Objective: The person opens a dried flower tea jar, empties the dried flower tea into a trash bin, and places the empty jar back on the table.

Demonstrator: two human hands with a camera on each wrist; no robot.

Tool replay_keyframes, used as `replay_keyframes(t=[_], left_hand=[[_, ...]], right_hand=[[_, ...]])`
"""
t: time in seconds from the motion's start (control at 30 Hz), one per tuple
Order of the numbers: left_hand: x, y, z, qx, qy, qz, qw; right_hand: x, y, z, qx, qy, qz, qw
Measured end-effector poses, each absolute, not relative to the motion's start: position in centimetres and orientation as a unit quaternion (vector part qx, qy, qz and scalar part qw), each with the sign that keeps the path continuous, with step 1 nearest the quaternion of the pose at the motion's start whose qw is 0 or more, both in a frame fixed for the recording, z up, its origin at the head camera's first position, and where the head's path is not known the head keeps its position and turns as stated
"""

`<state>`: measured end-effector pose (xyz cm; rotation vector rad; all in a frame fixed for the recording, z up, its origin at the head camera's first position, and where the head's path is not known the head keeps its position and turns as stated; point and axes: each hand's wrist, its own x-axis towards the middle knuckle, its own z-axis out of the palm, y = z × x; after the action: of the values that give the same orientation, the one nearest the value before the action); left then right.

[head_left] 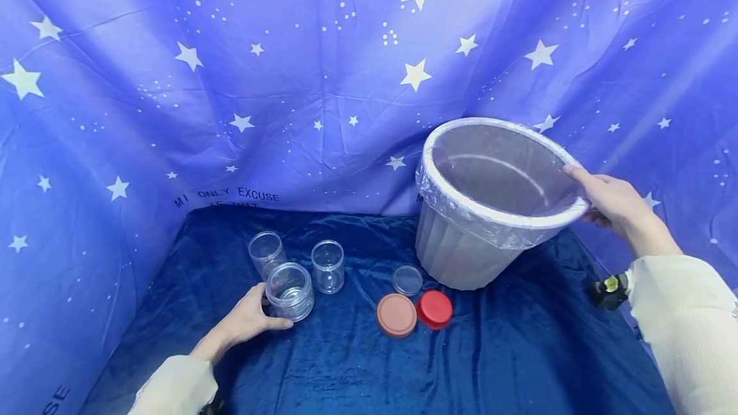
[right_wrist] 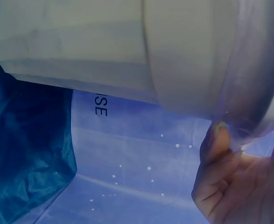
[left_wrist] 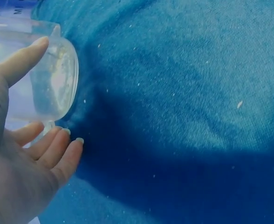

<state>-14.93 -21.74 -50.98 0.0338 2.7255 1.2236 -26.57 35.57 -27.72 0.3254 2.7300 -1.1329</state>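
My left hand (head_left: 249,317) is around a short clear plastic jar (head_left: 290,292), thumb and fingers on opposite sides of it. In the left wrist view the thumb lies along the wall of the jar (left_wrist: 58,79). Two more clear jars, a left one (head_left: 266,253) and a right one (head_left: 328,268), stand just behind it. My right hand (head_left: 619,203) grips the rim of a pale grey trash bin (head_left: 467,252) lined with a clear bag (head_left: 444,200). From the right wrist view, curled fingers (right_wrist: 216,144) hold the bin's rim and liner.
Between the jars and the bin lie a clear round lid (head_left: 407,280), a pinkish-brown lid (head_left: 396,316) and a red lid (head_left: 435,309). Dark blue cloth (head_left: 323,370) covers the table. A starry purple-blue curtain (head_left: 323,82) hangs behind and at both sides.
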Motion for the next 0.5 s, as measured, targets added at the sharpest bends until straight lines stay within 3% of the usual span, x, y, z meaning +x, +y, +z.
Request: replay_keyframes(t=[0.2, 0.5], left_hand=[[-14.8, -22.8, -50.2, 0.016, 0.919, 0.384, 0.091], [-15.1, -25.6, -48.8, 0.045, 0.951, 0.295, 0.08]], right_hand=[[-26.7, 35.5, -27.8, 0.11, 0.91, -0.392, 0.08], [-26.7, 35.5, -27.6, 0.129, 0.948, -0.288, 0.043]])
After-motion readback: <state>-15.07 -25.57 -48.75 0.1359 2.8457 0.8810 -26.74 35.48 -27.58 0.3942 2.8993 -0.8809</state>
